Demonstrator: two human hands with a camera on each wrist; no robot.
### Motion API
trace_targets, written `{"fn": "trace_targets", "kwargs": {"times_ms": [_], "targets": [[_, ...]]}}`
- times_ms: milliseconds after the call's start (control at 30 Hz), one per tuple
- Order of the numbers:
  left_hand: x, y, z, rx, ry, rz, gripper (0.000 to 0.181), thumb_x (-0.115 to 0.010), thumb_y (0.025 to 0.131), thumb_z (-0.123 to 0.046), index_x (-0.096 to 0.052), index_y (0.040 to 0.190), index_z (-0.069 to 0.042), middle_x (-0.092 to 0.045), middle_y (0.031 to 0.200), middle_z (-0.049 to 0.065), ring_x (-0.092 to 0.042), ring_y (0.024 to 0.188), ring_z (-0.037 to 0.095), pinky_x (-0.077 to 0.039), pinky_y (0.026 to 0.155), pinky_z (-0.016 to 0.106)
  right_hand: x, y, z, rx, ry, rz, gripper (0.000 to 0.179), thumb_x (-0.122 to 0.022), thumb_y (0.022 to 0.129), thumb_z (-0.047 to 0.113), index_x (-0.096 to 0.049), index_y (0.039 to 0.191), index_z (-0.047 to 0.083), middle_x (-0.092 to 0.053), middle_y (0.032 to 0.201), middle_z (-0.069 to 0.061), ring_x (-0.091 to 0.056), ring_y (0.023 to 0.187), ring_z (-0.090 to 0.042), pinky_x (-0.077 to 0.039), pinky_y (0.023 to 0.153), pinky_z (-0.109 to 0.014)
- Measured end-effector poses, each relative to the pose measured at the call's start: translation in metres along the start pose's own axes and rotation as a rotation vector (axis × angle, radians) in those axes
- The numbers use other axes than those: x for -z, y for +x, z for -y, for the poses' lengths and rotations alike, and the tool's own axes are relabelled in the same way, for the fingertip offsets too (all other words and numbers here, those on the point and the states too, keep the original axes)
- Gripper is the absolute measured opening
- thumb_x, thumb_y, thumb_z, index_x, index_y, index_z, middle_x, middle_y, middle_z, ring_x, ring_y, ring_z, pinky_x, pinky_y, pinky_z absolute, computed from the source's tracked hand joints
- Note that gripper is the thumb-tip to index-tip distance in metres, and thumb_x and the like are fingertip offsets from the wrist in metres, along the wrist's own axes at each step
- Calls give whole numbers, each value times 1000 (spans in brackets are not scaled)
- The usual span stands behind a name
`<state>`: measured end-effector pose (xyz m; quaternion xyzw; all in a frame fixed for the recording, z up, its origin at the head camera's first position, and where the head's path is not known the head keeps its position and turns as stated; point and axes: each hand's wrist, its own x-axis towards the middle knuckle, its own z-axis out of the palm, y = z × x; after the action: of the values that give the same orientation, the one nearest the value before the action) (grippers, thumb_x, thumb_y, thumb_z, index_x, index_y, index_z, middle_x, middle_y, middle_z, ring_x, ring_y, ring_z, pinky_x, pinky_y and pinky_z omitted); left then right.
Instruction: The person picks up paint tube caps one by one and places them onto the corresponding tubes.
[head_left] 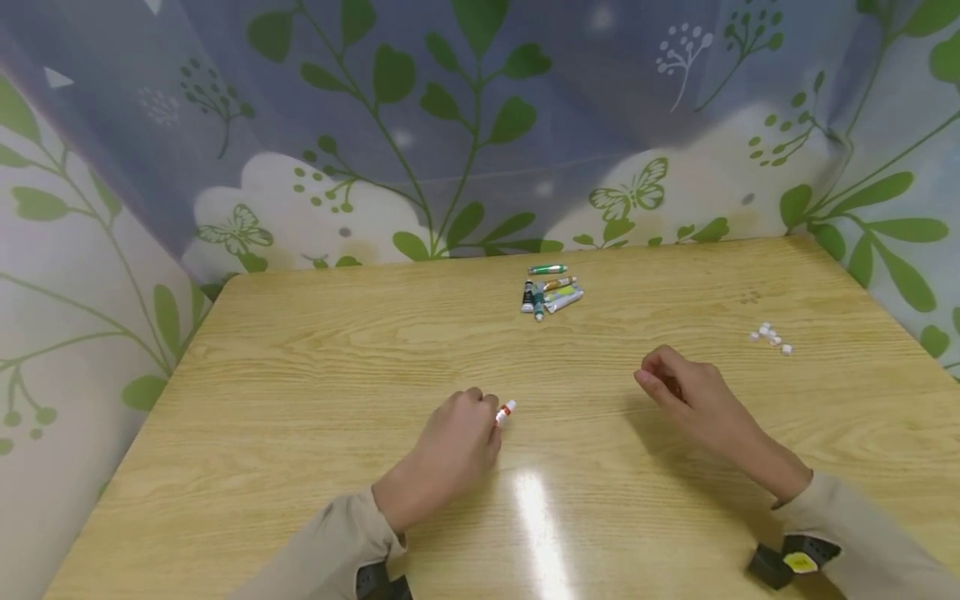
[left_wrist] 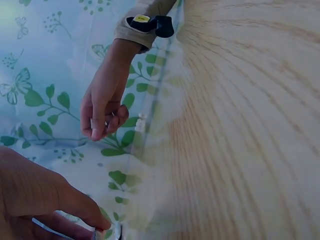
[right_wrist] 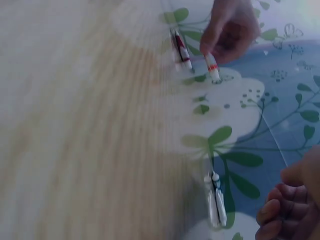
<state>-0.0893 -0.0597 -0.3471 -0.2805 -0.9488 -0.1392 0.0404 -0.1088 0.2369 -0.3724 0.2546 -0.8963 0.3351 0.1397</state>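
Note:
In the head view my left hand (head_left: 457, 437) grips a small white paint tube (head_left: 504, 413) with a red band, its pale tip pointing away to the upper right. The right wrist view shows this tube (right_wrist: 212, 69) from the far side, hanging from the left hand's (right_wrist: 232, 32) thumb and fingers. Beside it there lies another tube (right_wrist: 182, 50), dark red and white, hidden in the head view. My right hand (head_left: 693, 400) hovers over the right half of the table, fingers loosely curled, with nothing visible in them.
Several paint tubes (head_left: 553, 293) in green, black, teal, brown and silver lie in a group toward the table's (head_left: 337, 333) back. Several small white pieces (head_left: 772, 337), like tube caps, are at the right. Patterned cloth (head_left: 480, 125) stands behind the table.

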Motion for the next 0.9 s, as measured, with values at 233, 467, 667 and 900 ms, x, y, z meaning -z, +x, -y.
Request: {"fn": "trace_targets", "kwargs": {"times_ms": [233, 467, 667, 900], "targets": [[-8, -6, 7, 30, 23, 40, 8, -65, 80, 6, -57, 83, 5, -54, 64, 11, -54, 55, 19, -44, 46, 24, 11, -5, -18, -12, -116, -18, 6, -63, 93, 5, -56, 92, 6, -50, 66, 10, -40, 54, 1, -37, 47, -21], [-16, -9, 9, 62, 40, 70, 6, -60, 90, 3, -58, 92, 8, -57, 68, 18, -63, 59, 27, -46, 43, 23, 26, -7, -38, -111, -198, -15, 7, -63, 93, 6, -56, 93, 3, -51, 64, 7, -41, 52, -1, -37, 47, -23], [-17, -11, 9, 72, 54, 83, 12, -64, 86, 3, -58, 96, 8, -59, 72, 19, -64, 62, 27, -48, 46, 24, 52, -10, -74, -321, -291, -3, 12, -59, 94, 11, -55, 95, 0, -60, 70, -8, -51, 56, -14, -38, 48, -29], [-17, -11, 9, 61, 63, 62, 18, -68, 84, 0, -59, 96, 8, -59, 72, 18, -63, 63, 27, -50, 47, 27, 77, -16, -105, -514, -342, 32, 23, -54, 95, 17, -52, 102, -5, -62, 84, -24, -58, 65, -33, -41, 48, -36]]}}
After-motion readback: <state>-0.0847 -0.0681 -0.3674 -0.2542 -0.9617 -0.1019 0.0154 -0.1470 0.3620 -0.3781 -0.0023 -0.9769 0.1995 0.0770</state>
